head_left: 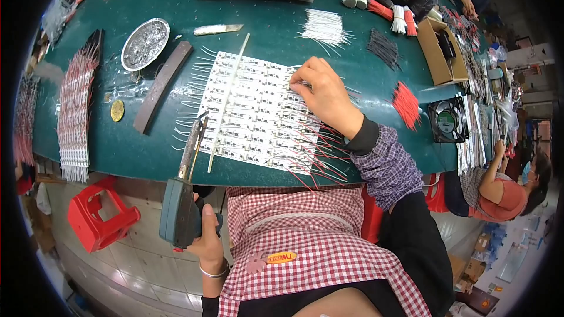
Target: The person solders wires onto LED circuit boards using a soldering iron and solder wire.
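A white panel of small circuit boards (247, 105) lies flat on the green table, with thin wires sticking out along its left and right sides. A pale narrow strip (228, 105) lies lengthwise across it. My left hand (207, 240) is wrapped round the handle of a soldering gun (178, 211), whose tip points at the panel's left edge. My right hand (320, 88) is closed in a pinch over the panel's upper right corner; what lies between the fingertips is too small to make out. Red wires (317, 161) stick out at the lower right edge.
Left of the panel are a dark bar (163, 87), a dish of solder scraps (145, 44), a round yellowish tin (117, 110) and a wired panel (76, 111). White (324, 26), black (383, 49) and red wire bundles (406, 104) lie right, near a fan (447, 120). Co-workers sit further right.
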The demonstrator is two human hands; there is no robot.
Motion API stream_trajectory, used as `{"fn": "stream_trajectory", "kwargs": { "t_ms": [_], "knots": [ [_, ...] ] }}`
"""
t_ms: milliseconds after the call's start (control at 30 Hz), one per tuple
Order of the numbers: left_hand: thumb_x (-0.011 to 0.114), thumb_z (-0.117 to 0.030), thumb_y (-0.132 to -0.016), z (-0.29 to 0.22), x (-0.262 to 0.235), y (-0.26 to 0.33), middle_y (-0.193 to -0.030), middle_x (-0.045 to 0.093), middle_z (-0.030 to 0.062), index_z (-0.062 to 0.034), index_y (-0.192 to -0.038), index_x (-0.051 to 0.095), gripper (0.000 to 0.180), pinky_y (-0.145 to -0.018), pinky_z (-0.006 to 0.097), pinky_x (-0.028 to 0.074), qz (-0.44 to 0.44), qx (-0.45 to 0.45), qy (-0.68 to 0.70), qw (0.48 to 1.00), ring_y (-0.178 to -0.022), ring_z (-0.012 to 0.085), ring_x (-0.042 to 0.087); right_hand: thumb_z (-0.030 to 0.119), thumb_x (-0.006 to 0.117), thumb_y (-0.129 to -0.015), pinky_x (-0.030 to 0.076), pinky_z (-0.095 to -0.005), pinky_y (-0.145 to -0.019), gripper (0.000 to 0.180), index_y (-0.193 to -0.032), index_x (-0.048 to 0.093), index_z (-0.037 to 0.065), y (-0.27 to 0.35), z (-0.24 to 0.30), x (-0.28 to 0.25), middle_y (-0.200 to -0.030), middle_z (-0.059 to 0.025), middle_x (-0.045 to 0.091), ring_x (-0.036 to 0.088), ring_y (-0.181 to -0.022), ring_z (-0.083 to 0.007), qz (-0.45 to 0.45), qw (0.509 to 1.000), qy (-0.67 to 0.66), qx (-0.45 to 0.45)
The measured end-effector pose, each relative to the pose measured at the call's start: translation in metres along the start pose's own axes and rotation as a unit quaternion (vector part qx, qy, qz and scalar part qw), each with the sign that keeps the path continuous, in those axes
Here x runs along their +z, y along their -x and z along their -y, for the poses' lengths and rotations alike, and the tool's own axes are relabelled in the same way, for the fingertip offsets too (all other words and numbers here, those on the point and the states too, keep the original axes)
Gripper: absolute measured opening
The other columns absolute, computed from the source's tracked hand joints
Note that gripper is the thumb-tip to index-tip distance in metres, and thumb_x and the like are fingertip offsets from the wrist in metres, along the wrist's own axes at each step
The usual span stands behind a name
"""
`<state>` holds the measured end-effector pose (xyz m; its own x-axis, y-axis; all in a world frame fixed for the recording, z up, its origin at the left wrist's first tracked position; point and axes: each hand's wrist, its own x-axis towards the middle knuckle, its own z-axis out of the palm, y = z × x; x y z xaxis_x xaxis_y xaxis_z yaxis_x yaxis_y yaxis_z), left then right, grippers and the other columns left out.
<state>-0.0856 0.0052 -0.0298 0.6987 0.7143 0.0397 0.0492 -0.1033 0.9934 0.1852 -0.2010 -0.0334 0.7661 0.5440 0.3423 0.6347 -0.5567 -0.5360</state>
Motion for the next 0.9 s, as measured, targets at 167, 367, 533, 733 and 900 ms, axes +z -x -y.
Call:
{"fn": "stream_trajectory", "kwargs": {
  "t_ms": [167, 367, 533, 733, 900],
  "knots": [
    [0.063, 0.009, -0.086, -0.001, 0.001, 0.000, -0.114, 0.066, 0.0133, 0.0069, -0.122, 0.056, 0.036, -0.051, 0.021, 0.042, 0.000, -0.030, 0.010, 0.999, -0.060, 0.0083, 0.051, 0.003, 0.070, -0.081, 0.048, -0.0393, -0.079, 0.006, -0.087, 0.068, 0.003, -0.007, 0.002, 0.007, -0.090, -0.0102, 0.057, 0.055, -0.091, -0.0298, 0.008, 1.000, -0.001, 0.001],
    [0.064, 0.008, -0.087, -0.003, 0.008, -0.002, -0.106, 0.065, 0.0110, 0.0062, -0.121, 0.057, 0.035, -0.051, 0.021, 0.041, -0.007, -0.021, 0.008, 1.000, -0.061, 0.0072, 0.050, 0.003, 0.070, -0.081, 0.046, -0.0397, -0.079, 0.006, -0.085, 0.065, 0.002, -0.011, -0.002, 0.013, -0.090, -0.0113, 0.057, 0.055, -0.090, -0.0312, 0.018, 1.000, 0.002, 0.002],
    [0.063, 0.008, -0.087, 0.002, 0.001, -0.002, -0.104, 0.064, 0.0109, 0.0066, -0.121, 0.056, 0.035, -0.051, 0.021, 0.040, 0.008, -0.037, 0.011, 0.999, -0.061, 0.0073, 0.050, 0.004, 0.070, -0.082, 0.046, -0.0418, -0.078, 0.008, -0.084, 0.062, 0.002, -0.012, -0.002, 0.007, -0.088, -0.0113, 0.056, 0.054, -0.089, -0.0316, -0.028, 0.999, -0.039, 0.011],
    [0.063, 0.008, -0.087, 0.000, 0.007, -0.004, -0.110, 0.064, 0.0134, 0.0067, -0.122, 0.054, 0.037, -0.050, 0.022, 0.040, -0.001, -0.039, 0.048, 0.998, -0.061, 0.0089, 0.052, 0.010, 0.068, -0.091, 0.049, -0.0304, -0.065, 0.013, -0.094, 0.066, -0.002, -0.031, -0.021, -0.044, -0.083, -0.0078, 0.068, 0.061, -0.070, -0.0175, -0.045, 0.977, -0.153, 0.140],
    [0.063, 0.009, -0.086, -0.004, 0.013, -0.005, -0.114, 0.064, 0.0145, 0.0064, -0.122, 0.054, 0.037, -0.051, 0.022, 0.040, -0.009, -0.037, 0.052, 0.998, -0.062, 0.0098, 0.052, 0.016, 0.066, -0.097, 0.047, -0.0224, -0.067, 0.016, -0.099, 0.066, 0.000, -0.033, -0.047, -0.054, -0.089, -0.0017, 0.064, 0.056, -0.075, -0.0079, -0.006, 0.832, -0.487, 0.266]
  ]
}}
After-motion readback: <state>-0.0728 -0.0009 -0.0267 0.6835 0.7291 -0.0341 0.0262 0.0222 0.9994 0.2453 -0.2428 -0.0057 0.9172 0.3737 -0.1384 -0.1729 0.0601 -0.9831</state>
